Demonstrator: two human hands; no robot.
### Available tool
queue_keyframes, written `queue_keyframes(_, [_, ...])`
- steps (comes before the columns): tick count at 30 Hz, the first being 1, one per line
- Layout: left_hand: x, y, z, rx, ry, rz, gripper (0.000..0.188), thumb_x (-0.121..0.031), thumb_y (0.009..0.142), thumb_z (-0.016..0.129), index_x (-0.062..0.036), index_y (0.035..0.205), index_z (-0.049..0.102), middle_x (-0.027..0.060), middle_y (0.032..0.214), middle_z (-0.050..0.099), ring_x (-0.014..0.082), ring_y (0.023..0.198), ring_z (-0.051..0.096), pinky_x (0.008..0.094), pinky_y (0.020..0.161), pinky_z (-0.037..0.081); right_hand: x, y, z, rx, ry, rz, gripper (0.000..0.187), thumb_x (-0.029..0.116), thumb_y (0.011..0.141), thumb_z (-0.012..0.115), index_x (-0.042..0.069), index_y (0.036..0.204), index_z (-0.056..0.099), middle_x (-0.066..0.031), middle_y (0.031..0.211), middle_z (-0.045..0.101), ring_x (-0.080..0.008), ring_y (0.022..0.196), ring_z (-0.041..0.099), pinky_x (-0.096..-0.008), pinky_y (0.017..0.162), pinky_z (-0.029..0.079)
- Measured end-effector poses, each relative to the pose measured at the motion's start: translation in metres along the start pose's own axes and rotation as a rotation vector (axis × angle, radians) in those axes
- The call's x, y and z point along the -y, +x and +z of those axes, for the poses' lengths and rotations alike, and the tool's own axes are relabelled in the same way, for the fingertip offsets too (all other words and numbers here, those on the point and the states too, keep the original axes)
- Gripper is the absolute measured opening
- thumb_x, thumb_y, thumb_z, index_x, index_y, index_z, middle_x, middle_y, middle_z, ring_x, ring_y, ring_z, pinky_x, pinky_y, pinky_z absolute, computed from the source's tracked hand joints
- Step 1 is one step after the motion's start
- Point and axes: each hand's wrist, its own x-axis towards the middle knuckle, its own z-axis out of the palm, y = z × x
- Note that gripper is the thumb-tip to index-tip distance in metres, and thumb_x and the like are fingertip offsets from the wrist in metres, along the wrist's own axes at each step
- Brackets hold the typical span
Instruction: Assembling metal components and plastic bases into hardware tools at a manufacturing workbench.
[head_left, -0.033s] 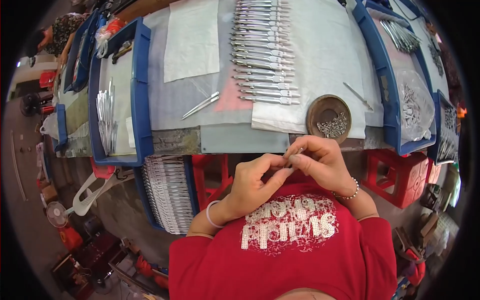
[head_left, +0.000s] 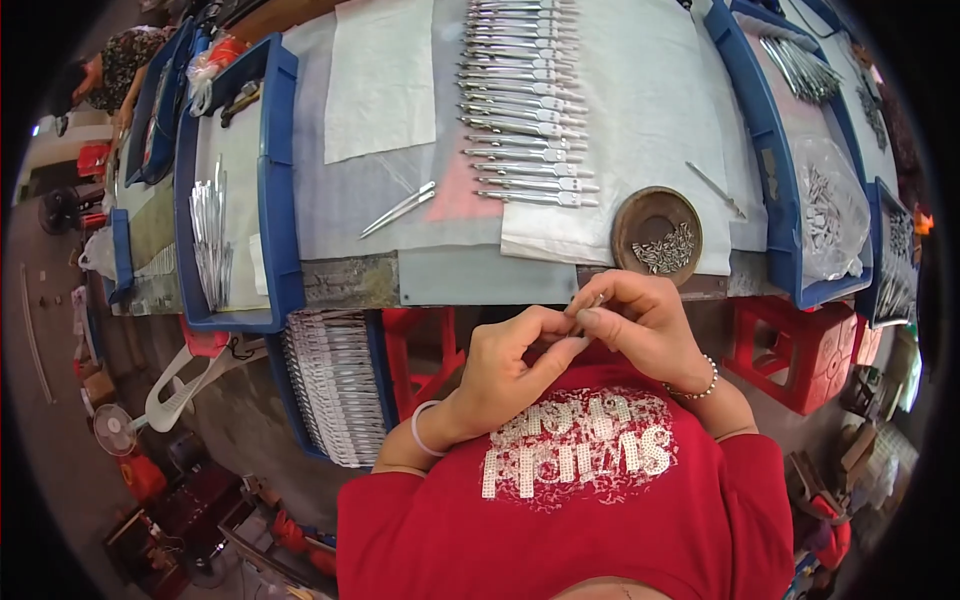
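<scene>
Fingertip to fingertip, my left hand (head_left: 515, 358) and my right hand (head_left: 645, 325) meet in front of my chest, at the near edge of the bench. Both are closed in a pinch. Something small sits between the fingers, mostly hidden, and I cannot make out its kind. Just beyond my right hand, a round brown bowl (head_left: 628, 222) holds many small metal pieces (head_left: 668, 250). A slim metal rod (head_left: 714, 190) lies right of the bowl. Farther off stands a long row of shiny metal compass-like tools (head_left: 525, 128), side by side on cloth.
Two pointed metal legs (head_left: 399, 209) lie left of the row. A blue tray (head_left: 283, 170) on the left holds thin rods; another blue tray (head_left: 778, 200) on the right holds a plastic bag (head_left: 830, 215) of parts. Red stools (head_left: 795, 355) and a filled crate (head_left: 335, 385) are below the bench.
</scene>
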Motion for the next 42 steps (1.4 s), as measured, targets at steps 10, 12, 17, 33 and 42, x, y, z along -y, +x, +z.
queue_keyframes(10, [0.011, 0.007, 0.006, 0.176, -0.691, -0.351, 0.01, -0.004, 0.089, 0.055, 0.0028, 0.092, 0.049, 0.0106, 0.081, 0.064, 0.0113, 0.073, 0.061, 0.022, 0.067, 0.048, -0.008, 0.003, -0.004, -0.108, 0.259, 0.178, 0.012, 0.009, 0.086, 0.061, -0.002, 0.088, 0.059, -0.0023, 0.074, 0.06, -0.0053, 0.063, 0.055, -0.0182, 0.054, 0.044])
queue_keyframes(12, [0.013, 0.008, 0.006, 0.197, -0.692, -0.335, 0.008, -0.003, 0.09, 0.054, 0.0019, 0.092, 0.048, 0.0122, 0.082, 0.064, 0.014, 0.075, 0.063, 0.0244, 0.069, 0.05, -0.009, 0.004, -0.005, -0.106, 0.27, 0.188, 0.011, 0.008, 0.086, 0.061, -0.002, 0.088, 0.059, -0.0024, 0.074, 0.06, -0.0059, 0.065, 0.055, -0.0188, 0.056, 0.045])
queue_keyframes(17, [0.015, 0.012, 0.005, 0.201, -0.752, -0.337, 0.007, -0.003, 0.09, 0.053, 0.0014, 0.091, 0.048, 0.0122, 0.082, 0.063, 0.0142, 0.076, 0.062, 0.0247, 0.069, 0.05, -0.008, 0.011, -0.005, -0.1, 0.256, 0.204, 0.011, 0.008, 0.086, 0.061, -0.003, 0.086, 0.06, -0.0024, 0.074, 0.06, -0.0061, 0.065, 0.055, -0.0193, 0.057, 0.045])
queue_keyframes(33, [0.026, 0.024, -0.003, 0.237, -0.9, -0.468, 0.009, -0.007, 0.092, 0.051, 0.0005, 0.096, 0.048, 0.0128, 0.082, 0.063, 0.016, 0.075, 0.062, 0.0257, 0.066, 0.051, -0.011, 0.031, -0.008, -0.082, 0.214, 0.308, 0.016, 0.014, 0.087, 0.061, -0.001, 0.084, 0.061, 0.0001, 0.071, 0.058, -0.0043, 0.063, 0.051, -0.0187, 0.054, 0.041])
queue_keyframes(42, [0.019, 0.029, -0.009, 0.041, -0.706, -0.435, 0.007, -0.006, 0.09, 0.053, -0.0007, 0.094, 0.051, 0.0046, 0.069, 0.058, 0.0076, 0.059, 0.054, 0.0185, 0.052, 0.041, -0.003, 0.037, -0.047, -0.335, -0.416, -0.13, 0.011, 0.008, 0.084, 0.059, -0.003, 0.089, 0.059, -0.0044, 0.073, 0.058, -0.0087, 0.062, 0.054, -0.0233, 0.056, 0.044])
